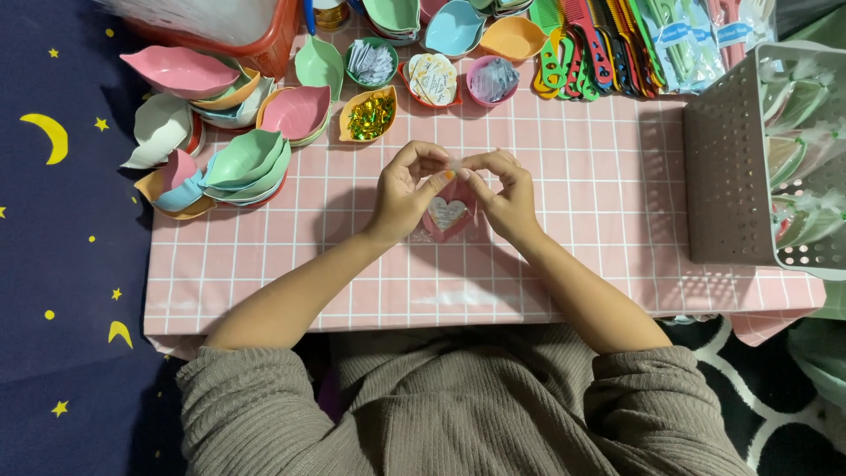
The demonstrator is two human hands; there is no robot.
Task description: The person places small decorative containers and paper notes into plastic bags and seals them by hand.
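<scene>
**Two hands pinch a clear wrapper over a pink bench**

A pink cloth with a white grid covers the bench [573, 176], which fills the middle of the frame; a dark blue floor covering with yellow moons and stars [62, 220] runs down the left edge. At the centre of the frame the left hand [407, 189] and the right hand [504, 192] meet, fingertips touching, both pinched on the top edge of a small clear wrapper [454, 164]. Just below the fingers, between the two palms, hangs a pink piece with a pale heart on it [448, 214], partly hidden by the hands; whether it sits inside the wrapper cannot be told.

In the upper left lie stacks of leaf-shaped dishes [247, 159] in pink, green, orange and white. Just above the hands, a yellow leaf dish holds shiny green and gold bits [370, 116]. Beside it to the right, small bowls hold paper tags [432, 78] and clear packets [492, 79]. A row of coloured combs [590, 44] lies along the top right. At the right edge stands a grey perforated basket [731, 176].
</scene>
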